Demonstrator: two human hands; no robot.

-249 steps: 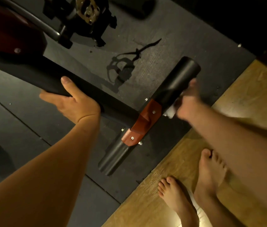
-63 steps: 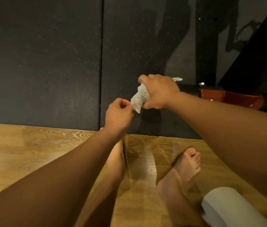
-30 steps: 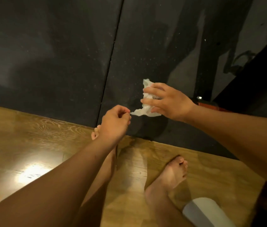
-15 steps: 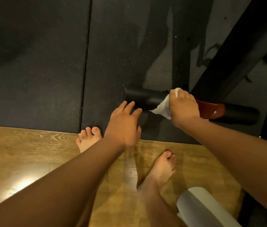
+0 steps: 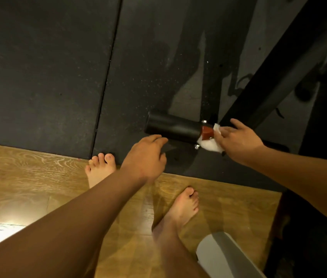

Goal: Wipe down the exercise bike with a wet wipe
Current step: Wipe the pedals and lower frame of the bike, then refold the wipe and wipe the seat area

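- Low on the dark floor mat (image 5: 38,67), the exercise bike's black base tube (image 5: 173,127) lies crosswise, with a red bracket (image 5: 206,133) where a black frame beam (image 5: 279,77) slants up to the right.
- A white wet wipe (image 5: 208,145) is pressed flat against the red bracket, just beside two small bolts.
- The right hand (image 5: 237,140) lies over the wipe with fingers spread and extended, palm down, holding the wipe against the bracket rather than pinching it.
- The left hand (image 5: 146,155) hovers near the tube's free end, fingers loosely curled and holding nothing; whether its fingertips touch the tube cannot be told.
- Two bare feet (image 5: 180,209) stand on the wooden floor (image 5: 18,181) at the mat's edge.
- A pale grey rounded object (image 5: 222,255) sits at the lower right, cut off by the frame.
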